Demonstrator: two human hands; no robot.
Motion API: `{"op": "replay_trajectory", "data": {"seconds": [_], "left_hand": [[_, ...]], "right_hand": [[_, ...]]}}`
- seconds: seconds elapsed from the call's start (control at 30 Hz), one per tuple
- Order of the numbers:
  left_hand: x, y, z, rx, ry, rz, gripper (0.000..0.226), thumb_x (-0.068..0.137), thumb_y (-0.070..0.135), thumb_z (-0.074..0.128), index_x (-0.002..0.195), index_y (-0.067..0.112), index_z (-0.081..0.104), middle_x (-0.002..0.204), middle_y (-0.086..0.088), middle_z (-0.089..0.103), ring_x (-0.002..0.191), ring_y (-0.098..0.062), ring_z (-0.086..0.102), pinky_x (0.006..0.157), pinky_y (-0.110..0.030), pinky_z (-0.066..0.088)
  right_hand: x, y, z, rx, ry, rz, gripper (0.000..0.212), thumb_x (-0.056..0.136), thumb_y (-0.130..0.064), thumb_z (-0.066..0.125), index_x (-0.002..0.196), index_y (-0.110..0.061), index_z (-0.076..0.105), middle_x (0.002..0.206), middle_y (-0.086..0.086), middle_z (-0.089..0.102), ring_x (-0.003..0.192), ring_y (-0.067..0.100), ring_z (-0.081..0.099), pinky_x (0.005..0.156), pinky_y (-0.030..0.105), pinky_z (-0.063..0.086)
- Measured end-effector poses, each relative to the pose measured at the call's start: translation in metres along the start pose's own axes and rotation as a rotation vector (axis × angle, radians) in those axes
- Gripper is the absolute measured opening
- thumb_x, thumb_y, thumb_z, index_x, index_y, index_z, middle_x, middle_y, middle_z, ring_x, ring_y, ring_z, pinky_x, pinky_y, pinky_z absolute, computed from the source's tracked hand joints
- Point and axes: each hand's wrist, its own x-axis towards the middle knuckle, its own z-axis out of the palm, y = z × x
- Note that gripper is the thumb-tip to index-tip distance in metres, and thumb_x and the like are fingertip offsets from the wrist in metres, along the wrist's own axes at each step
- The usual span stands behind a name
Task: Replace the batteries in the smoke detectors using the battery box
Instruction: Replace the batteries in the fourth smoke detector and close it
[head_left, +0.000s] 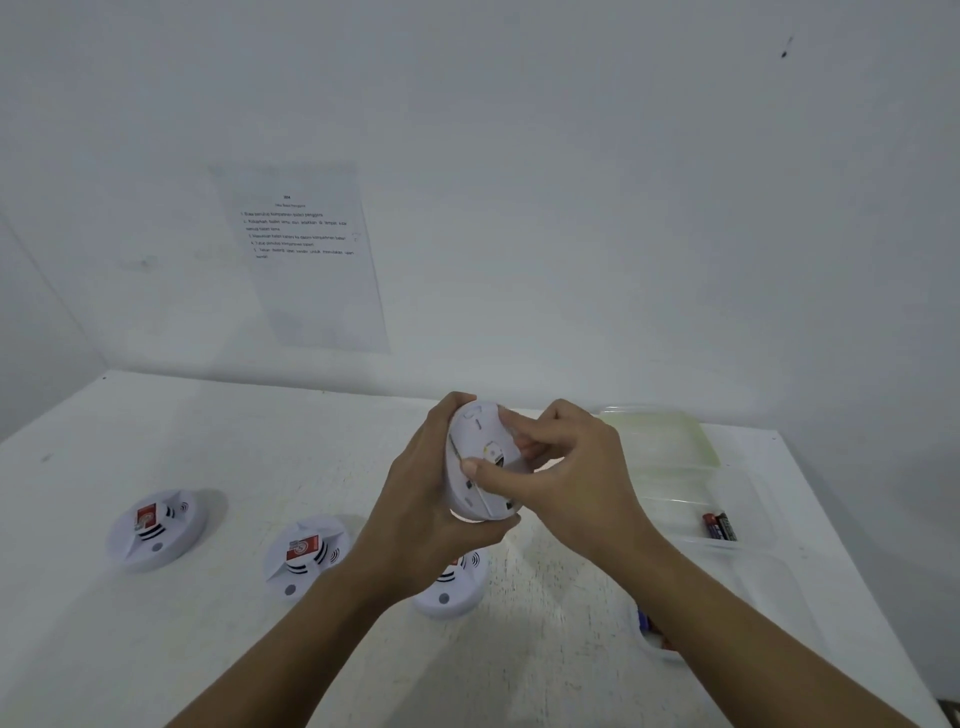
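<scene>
Your two forearms come up from the bottom edge, closest to you. Your left hand (426, 499) wraps around the rim of a round white smoke detector (475, 462). It holds it up above the white table (208, 649), out in the middle. The detector is tipped on its edge, so its flat back faces you. Your right hand (576, 467) is on that back side. Its thumb (480, 470) presses low down and its fingers curl on it higher up. Both hands are close together and both grip this one detector.

Right under your left hand, a second detector (452, 592) sits on the table, partly hidden by your wrist. A third detector (306, 558) sits to its left, and a fourth detector (156, 530) sits further left. Those two show red stickers on top.

On your right lies a clear battery box (753, 499). A few dark batteries (721, 526) lie in one part of it. A see-through yellowish lid (660, 441) lies just behind it, near the wall. More batteries (649, 626) peek out beside your right forearm, mostly hidden.

A sheet of paper (306, 260) with printed lines hangs on the white wall. The words are too blurry to read.
</scene>
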Motion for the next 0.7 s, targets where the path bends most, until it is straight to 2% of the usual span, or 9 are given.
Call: {"op": "replay_trajectory", "data": {"seconds": [0.13,0.23,0.27,0.37,0.47,0.53,0.6,0.67,0.7], "left_hand": [[0.001,-0.001,0.000,-0.007,-0.040,-0.053,0.077,0.073,0.023,0.087,0.122,0.041,0.031,0.132,0.011,0.052,0.115,-0.007,0.055,0.106,-0.029,0.048],[0.001,-0.001,-0.003,0.028,-0.044,-0.045,0.074,0.070,0.033,0.087,0.126,0.039,0.039,0.124,0.014,0.057,0.112,-0.002,0.058,0.096,-0.015,0.050],[0.001,-0.003,-0.004,0.045,-0.050,-0.043,0.074,0.072,0.028,0.086,0.129,0.036,0.039,0.125,0.012,0.058,0.110,-0.003,0.058,0.097,-0.017,0.050],[0.002,-0.008,-0.006,0.015,-0.122,-0.091,0.066,0.084,0.000,0.077,0.131,0.023,0.038,0.133,-0.003,0.055,0.107,-0.012,0.058,0.107,-0.036,0.047],[0.003,-0.015,-0.005,0.001,-0.136,-0.116,0.070,0.081,0.001,0.079,0.134,0.019,0.037,0.136,-0.009,0.054,0.121,-0.024,0.056,0.108,-0.042,0.047],[0.002,-0.016,-0.006,-0.005,-0.139,-0.110,0.072,0.079,0.004,0.082,0.136,0.015,0.039,0.135,-0.010,0.055,0.121,-0.026,0.056,0.108,-0.041,0.048],[0.001,-0.014,-0.006,-0.009,-0.113,-0.073,0.081,0.073,0.015,0.088,0.137,0.022,0.039,0.132,0.000,0.057,0.120,-0.016,0.057,0.103,-0.029,0.051],[0.001,-0.010,-0.006,-0.003,-0.076,-0.043,0.081,0.066,0.033,0.086,0.130,0.038,0.036,0.127,0.020,0.053,0.117,0.009,0.053,0.098,-0.009,0.046],[0.002,-0.007,-0.006,-0.004,-0.058,-0.038,0.078,0.064,0.040,0.082,0.126,0.042,0.035,0.125,0.027,0.048,0.113,0.016,0.050,0.098,-0.006,0.044]], "right_hand": [[0.003,0.000,-0.003,0.000,-0.066,0.009,0.061,0.058,-0.045,0.094,0.112,-0.024,0.077,0.082,-0.002,0.053,0.074,0.011,0.060,0.065,0.018,0.051],[0.002,-0.002,-0.003,-0.017,-0.116,-0.034,0.051,0.062,-0.040,0.093,0.108,-0.022,0.079,0.084,-0.002,0.049,0.075,0.010,0.053,0.064,0.017,0.046],[0.002,-0.003,-0.003,-0.023,-0.133,-0.047,0.049,0.063,-0.040,0.093,0.107,-0.023,0.079,0.085,-0.004,0.049,0.076,0.010,0.052,0.065,0.019,0.046],[0.004,-0.004,-0.004,-0.043,-0.170,-0.062,0.046,0.065,-0.043,0.090,0.106,-0.024,0.078,0.088,-0.007,0.050,0.080,0.012,0.053,0.066,0.022,0.048],[0.005,-0.004,-0.005,-0.061,-0.186,-0.070,0.048,0.065,-0.044,0.090,0.107,-0.025,0.078,0.091,-0.009,0.051,0.082,0.009,0.054,0.068,0.019,0.048],[0.006,-0.005,-0.004,-0.069,-0.195,-0.083,0.047,0.066,-0.044,0.090,0.107,-0.025,0.078,0.094,-0.009,0.053,0.085,0.009,0.056,0.069,0.019,0.049],[0.006,-0.004,-0.004,-0.083,-0.193,-0.090,0.048,0.066,-0.044,0.090,0.108,-0.025,0.077,0.096,-0.012,0.055,0.089,0.008,0.057,0.070,0.018,0.050],[0.005,-0.004,-0.003,-0.101,-0.152,-0.089,0.054,0.065,-0.046,0.090,0.114,-0.027,0.075,0.097,-0.016,0.058,0.091,0.005,0.058,0.070,0.016,0.051],[0.005,-0.003,-0.002,-0.098,-0.123,-0.084,0.058,0.064,-0.047,0.090,0.117,-0.027,0.074,0.097,-0.017,0.059,0.091,0.003,0.058,0.070,0.016,0.051]]}}
